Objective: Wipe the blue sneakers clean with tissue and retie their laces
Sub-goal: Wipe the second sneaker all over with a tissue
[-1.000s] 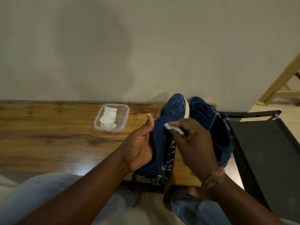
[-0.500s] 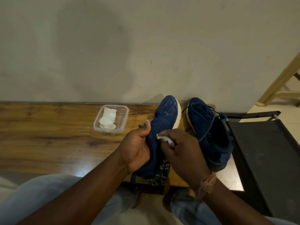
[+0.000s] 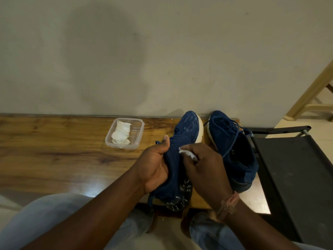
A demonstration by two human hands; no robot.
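A long wooden table with a glossy, dark-grained top runs along a plain grey-beige wall; a bright spot of light reflects off its near edge. The left hand grips one blue sneaker tipped on its side over the table's near edge, fingers curled round the upper and thumb raised against the laces. The right hand pinches a small white tissue against that sneaker's side. The second sneaker stands on the table just beside it, to the right, toe toward the wall, its laces loose. A clear plastic container holding crumpled tissue sits to the left, near the wall. A black chair stands at the table's right end, with pale wooden furniture legs beyond.
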